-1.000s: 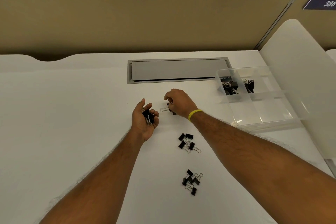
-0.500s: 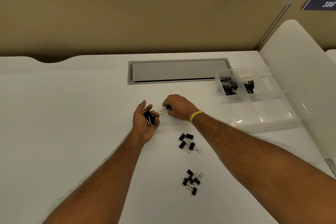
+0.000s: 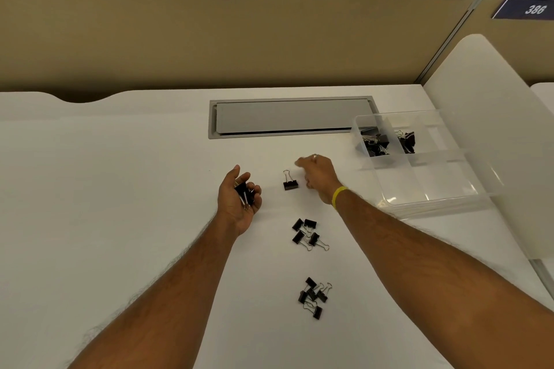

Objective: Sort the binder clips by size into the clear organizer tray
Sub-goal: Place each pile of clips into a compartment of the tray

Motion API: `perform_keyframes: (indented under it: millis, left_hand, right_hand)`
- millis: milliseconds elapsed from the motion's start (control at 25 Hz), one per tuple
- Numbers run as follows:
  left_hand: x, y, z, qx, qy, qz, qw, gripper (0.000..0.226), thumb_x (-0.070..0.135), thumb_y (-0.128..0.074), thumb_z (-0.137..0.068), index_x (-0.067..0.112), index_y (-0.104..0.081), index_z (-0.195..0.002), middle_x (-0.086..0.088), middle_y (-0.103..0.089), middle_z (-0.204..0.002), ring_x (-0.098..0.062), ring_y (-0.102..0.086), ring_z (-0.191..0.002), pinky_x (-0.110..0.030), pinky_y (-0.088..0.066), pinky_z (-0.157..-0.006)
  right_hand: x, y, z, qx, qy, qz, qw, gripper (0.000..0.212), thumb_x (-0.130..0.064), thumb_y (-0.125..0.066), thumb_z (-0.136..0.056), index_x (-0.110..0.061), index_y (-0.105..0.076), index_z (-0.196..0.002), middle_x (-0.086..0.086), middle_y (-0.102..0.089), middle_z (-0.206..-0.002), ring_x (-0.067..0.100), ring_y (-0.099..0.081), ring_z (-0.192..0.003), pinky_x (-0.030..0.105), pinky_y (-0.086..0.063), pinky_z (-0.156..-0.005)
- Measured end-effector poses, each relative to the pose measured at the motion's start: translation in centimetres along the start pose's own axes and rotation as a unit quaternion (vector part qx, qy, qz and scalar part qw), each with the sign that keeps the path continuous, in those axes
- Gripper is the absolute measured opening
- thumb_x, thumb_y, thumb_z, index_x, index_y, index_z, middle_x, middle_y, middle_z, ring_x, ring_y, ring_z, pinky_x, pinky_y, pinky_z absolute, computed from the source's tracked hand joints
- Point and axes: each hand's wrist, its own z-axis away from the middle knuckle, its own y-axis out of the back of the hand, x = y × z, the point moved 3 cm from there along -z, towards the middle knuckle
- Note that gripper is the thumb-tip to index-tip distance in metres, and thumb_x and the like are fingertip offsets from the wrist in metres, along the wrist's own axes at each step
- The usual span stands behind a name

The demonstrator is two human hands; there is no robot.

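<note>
Several black binder clips point(image 3: 244, 193) lie in the upturned palm of my left hand point(image 3: 238, 204), whose fingers curl round them. One larger clip point(image 3: 290, 182) stands alone on the white desk between the hands. Just to its right is my right hand point(image 3: 317, 175), slightly blurred, with loose fingers and apart from the clip. Two small piles of clips point(image 3: 308, 234) point(image 3: 314, 297) lie nearer to me. The clear organizer tray point(image 3: 356, 124) sits at the right, with clips in its two far compartments point(image 3: 374, 141) point(image 3: 408, 141).
A grey cable hatch point(image 3: 290, 117) is set in the desk behind the hands. A tan partition wall point(image 3: 239, 39) closes the back. A frosted white divider point(image 3: 494, 144) rises at the right, touching the tray. The desk's right edge point(image 3: 536, 272) is close by.
My right hand let go of the larger clip, which now stands on the desk, and drew back to the right. My left hand stayed put with its clips.
</note>
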Motion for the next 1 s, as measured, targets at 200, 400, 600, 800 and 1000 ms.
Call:
perform_keyframes:
  millis: [200,400,600,800,1000]
  left_hand:
    - [-0.4,-0.2,0.0,0.004,-0.004,-0.008,1.0,0.029,0.042,-0.059,-0.09,0.014,-0.058,-0.092,-0.001,-0.055,-0.063,-0.013,-0.054,-0.06,-0.019,-0.048,-0.046]
    - [-0.4,0.0,0.3,0.007,-0.011,-0.019,1.0,0.027,0.041,-0.058,-0.091,0.013,-0.058,-0.092,-0.002,-0.055,-0.068,-0.013,-0.055,-0.061,-0.02,-0.049,-0.048]
    - [-0.7,-0.6,0.7,-0.006,-0.031,-0.007,0.999,0.025,0.034,-0.058,-0.093,0.009,-0.057,-0.091,-0.009,-0.06,-0.077,-0.022,-0.063,-0.075,-0.031,-0.057,-0.073]
    - [-2.5,-3.5,1.4,-0.052,-0.021,-0.007,0.998,0.026,0.035,-0.054,-0.094,0.009,-0.057,-0.094,-0.014,-0.065,-0.09,-0.025,-0.066,-0.084,-0.037,-0.052,-0.089]
    - [-5.8,-8.6,3.6,-0.098,-0.004,0.008,0.995,0.029,0.038,-0.048,-0.097,0.011,-0.061,-0.096,-0.011,-0.064,-0.095,-0.025,-0.063,-0.094,-0.039,-0.048,-0.098]
  right_hand:
    - [1.0,-1.8,1.1,0.01,0.085,0.382,0.92,0.068,-0.066,-0.073,-0.068,-0.01,-0.055,-0.102,0.002,-0.06,-0.095,0.022,-0.058,-0.087,0.035,-0.05,-0.076]
    - [1.2,-2.4,1.6,0.034,0.083,0.412,0.907,0.046,-0.043,-0.068,-0.078,-0.006,-0.055,-0.101,0.01,-0.064,-0.101,0.028,-0.061,-0.09,0.032,-0.045,-0.069]
    - [1.0,-2.0,3.0,-0.037,0.065,0.121,0.99,0.029,-0.037,-0.069,-0.078,-0.013,-0.054,-0.085,-0.004,-0.054,-0.078,0.015,-0.048,-0.069,0.028,-0.041,-0.062]
    - [0.4,-1.6,6.5,-0.059,0.112,-0.025,0.992,0.02,-0.035,-0.055,-0.08,-0.016,-0.05,-0.084,-0.004,-0.051,-0.075,0.012,-0.044,-0.069,0.03,-0.038,-0.064]
    - [0.3,0.9,8.9,0.051,0.141,-0.079,0.986,0.011,-0.024,-0.053,-0.085,-0.014,-0.049,-0.084,0.005,-0.055,-0.088,0.015,-0.052,-0.078,0.029,-0.046,-0.07]
